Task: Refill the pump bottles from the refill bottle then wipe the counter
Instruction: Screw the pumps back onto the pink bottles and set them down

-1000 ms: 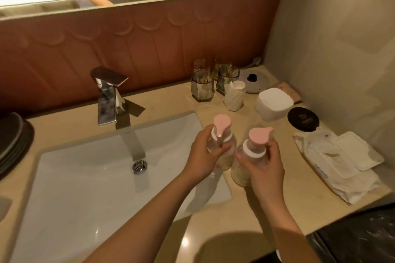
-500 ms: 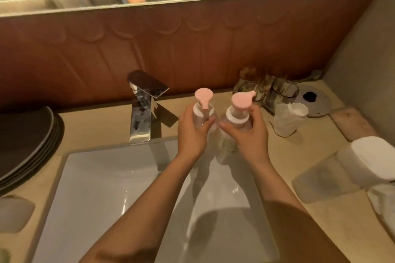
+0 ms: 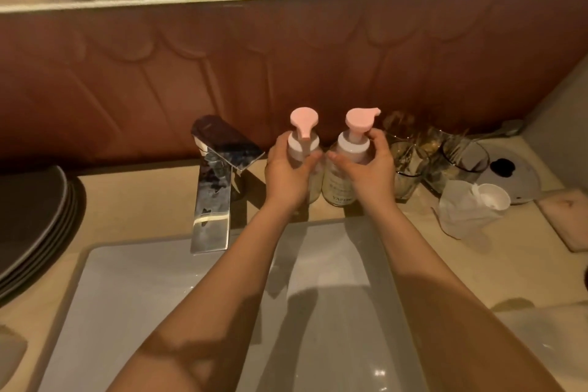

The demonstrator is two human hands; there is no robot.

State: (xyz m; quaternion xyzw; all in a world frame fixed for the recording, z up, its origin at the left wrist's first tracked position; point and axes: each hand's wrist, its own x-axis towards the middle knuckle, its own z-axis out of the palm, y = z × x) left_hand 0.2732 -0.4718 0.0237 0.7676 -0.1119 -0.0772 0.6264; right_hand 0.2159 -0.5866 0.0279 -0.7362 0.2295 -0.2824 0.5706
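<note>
Hands are gripping two clear pink-topped pump bottles just right of the chrome faucet [image 3: 213, 181]: left hand [image 3: 286, 175] curling round the left bottle [image 3: 302, 149], right hand [image 3: 369, 172] round the right bottle [image 3: 348, 149].

two upright clear pink-topped pump bottles [image 3: 304, 149] [image 3: 351, 149] side by side behind sink

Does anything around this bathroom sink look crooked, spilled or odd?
No spill or damage shows. One mismatch: the nozzle of the left pump bottle points toward the person, that of the right pump bottle points rightward. Both stand upright.
</note>
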